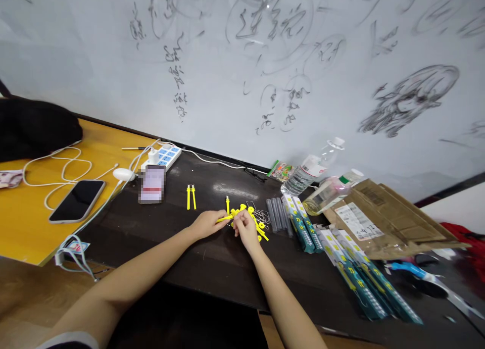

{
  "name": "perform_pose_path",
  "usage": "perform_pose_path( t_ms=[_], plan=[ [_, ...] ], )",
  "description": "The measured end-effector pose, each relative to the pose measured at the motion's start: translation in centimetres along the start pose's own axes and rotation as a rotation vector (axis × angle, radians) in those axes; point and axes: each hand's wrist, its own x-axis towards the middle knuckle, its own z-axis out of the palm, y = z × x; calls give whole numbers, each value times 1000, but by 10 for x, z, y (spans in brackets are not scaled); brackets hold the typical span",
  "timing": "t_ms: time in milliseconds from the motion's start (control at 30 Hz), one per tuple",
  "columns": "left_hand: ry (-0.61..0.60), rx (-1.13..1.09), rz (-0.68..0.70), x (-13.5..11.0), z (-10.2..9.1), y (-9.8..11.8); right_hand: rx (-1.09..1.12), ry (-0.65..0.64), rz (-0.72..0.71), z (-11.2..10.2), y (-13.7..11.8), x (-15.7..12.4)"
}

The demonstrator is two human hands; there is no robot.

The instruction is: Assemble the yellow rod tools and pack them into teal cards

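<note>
My left hand (207, 225) pinches a slim yellow plastic stick (224, 218), pointing toward my other hand. Right at that stick's end, my right hand (245, 229) has its fingers closed; whatever is between them is hidden. Around and behind the right hand lies a loose pile of small yellow plastic parts (262, 233), some round-headed. One yellow stick with a metal tip (228, 204) lies just beyond my hands. Farther left, two similar metal-tipped yellow sticks (191, 197) lie side by side on the dark table (212, 273).
Wire hooks (261, 213), grey tubes (278, 215) and green-white boxes (364, 278) lie to the right. Behind them are a water bottle (308, 169), a second bottle (326, 196) and a cardboard package (379, 215). Leftward are phones (78, 201), cables and a power strip (166, 156). A whiteboard (212, 86) borders the back.
</note>
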Motion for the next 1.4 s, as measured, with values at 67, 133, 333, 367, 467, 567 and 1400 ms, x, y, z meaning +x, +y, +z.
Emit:
perform_pose_path(
  t_ms=[67,133,333,367,467,567,1400],
  plan=[
    [11,20,-2,0,0,-1,-14,-8,0,0,1,0],
    [12,30,3,0,0,-2,-23,-17,-3,-1,2,1],
    [5,57,4,0,1,-3,-53,-19,-5,-1,3,0],
    [8,58,-1,0,1,-3,-64,-17,-11,-1,3,0],
    [19,55,2,0,2,-4,-98,-5,-29,-1,3,-1],
    [6,94,8,0,2,-5,-131,2,-35,-1,3,-2],
    [-66,110,131,0,-10,-6,-441,-71,-145,-2,3,-3]
  ],
)
